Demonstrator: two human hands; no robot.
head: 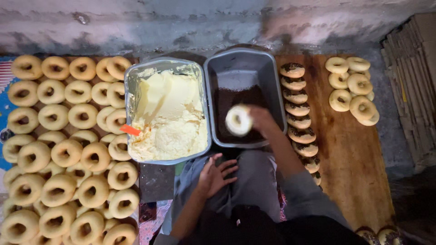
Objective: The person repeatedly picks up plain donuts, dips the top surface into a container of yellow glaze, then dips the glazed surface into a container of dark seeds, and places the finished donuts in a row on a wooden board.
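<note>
Holding a cream-topped doughnut (239, 120) over the grey tub (272, 72) of dark crumbs (236, 97), the right hand (262, 119) has its grip closed on the ring's outer edge. It looks light, soft and easily squashed, with a sticky top, so the dry rim seems the safest hold. The left hand (215, 174) rests open on the knee, holding nothing. Beside it sits a metal tub of pale cream (168, 118), plain doughnuts (59, 149) to the left, crumbed ones (297, 109) on the wooden board (354, 159)

Plain ring pastries (68, 149) beside a cream tub (165, 113); stacked cardboard (413, 81) at right.
</note>
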